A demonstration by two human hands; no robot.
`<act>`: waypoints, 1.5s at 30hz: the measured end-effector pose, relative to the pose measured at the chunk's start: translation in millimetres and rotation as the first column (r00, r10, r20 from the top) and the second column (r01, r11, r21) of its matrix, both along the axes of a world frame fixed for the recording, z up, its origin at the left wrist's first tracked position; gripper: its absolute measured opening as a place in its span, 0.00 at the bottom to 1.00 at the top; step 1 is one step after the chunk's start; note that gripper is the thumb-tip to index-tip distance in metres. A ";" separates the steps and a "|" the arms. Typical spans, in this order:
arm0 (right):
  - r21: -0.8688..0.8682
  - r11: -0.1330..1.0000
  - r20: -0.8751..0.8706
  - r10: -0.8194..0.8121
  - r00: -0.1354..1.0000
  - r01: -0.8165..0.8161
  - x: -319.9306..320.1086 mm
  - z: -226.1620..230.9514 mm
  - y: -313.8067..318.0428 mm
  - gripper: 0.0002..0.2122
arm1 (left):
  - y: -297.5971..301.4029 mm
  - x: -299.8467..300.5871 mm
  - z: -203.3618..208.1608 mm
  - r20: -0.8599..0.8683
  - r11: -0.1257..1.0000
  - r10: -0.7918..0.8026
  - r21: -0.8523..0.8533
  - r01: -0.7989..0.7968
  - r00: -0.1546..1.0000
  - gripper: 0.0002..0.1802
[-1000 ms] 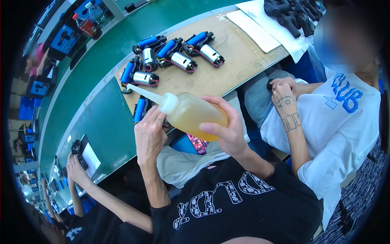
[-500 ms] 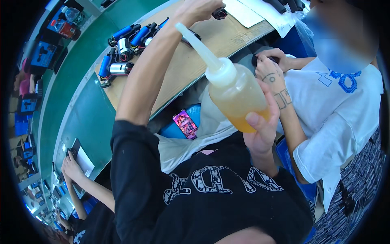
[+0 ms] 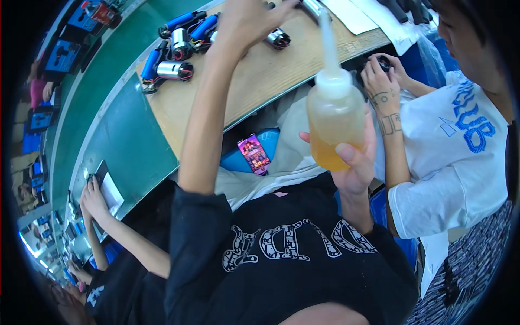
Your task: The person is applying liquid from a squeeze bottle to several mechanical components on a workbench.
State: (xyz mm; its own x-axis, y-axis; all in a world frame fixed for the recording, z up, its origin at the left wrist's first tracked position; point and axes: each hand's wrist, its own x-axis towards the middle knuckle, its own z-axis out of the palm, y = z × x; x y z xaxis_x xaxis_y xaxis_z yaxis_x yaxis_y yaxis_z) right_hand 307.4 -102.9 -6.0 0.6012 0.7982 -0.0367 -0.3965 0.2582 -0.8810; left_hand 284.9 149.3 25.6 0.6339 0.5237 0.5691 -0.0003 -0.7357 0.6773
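My right hand (image 3: 355, 162) is wrapped around the lower part of a squeeze bottle (image 3: 336, 122), translucent and part filled with amber liquid. Its long nozzle points up, the tip overlapping in view a silver motor (image 3: 312, 7) at the top edge; whether they touch I cannot tell. My left hand (image 3: 252, 24) is over the board, fingers spread and reaching toward that motor, partly cut off by the frame. Close below its fingers lies another motor unit (image 3: 278, 39). Several blue-and-silver motor units (image 3: 174, 70) rest to the left of my forearm.
The wooden board (image 3: 260, 81) lies on a green bench (image 3: 130, 130). A phone (image 3: 253, 154) with a lit screen is below the bench edge. A co-worker in a white shirt (image 3: 433, 179) sits close on the right, holding a dark part. Another person's hands (image 3: 95, 200) are at left.
The bottle has swung upright and its nozzle has moved right. My left hand has drawn back left from the motor it held, its fingers now spread. The whole view has shifted slightly.
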 end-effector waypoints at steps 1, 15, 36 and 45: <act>-0.012 0.998 -0.001 0.055 0.999 -0.055 -2.0 -2.9 5.3 0.40 | 2.9 -30.3 3.9 0.054 0.990 0.133 -0.055 -0.130 0.990 0.22; -0.037 0.963 0.107 0.268 0.957 -0.266 -50.5 -11.3 49.0 0.40 | -39.8 -299.8 -125.2 -0.014 0.566 0.761 -0.476 -0.674 0.649 0.11; -0.084 0.922 0.362 0.381 0.851 -0.377 -105.3 -61.0 132.6 0.39 | -59.1 -290.0 -124.3 0.062 0.491 0.871 -0.087 -0.867 0.487 0.03; -0.119 0.972 0.585 0.232 0.777 -0.201 -114.4 -101.5 163.2 0.39 | -44.2 -300.9 -131.5 0.077 0.492 0.867 0.019 -0.870 0.492 0.02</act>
State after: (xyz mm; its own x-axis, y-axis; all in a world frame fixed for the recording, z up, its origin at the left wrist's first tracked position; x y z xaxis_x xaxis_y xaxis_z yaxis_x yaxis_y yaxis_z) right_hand 193.0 60.4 -107.5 0.3291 0.9167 0.2267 0.1652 0.1804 -0.9696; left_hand -16.0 105.1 -105.9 -0.1566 0.7639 0.6261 0.6253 -0.4140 0.6615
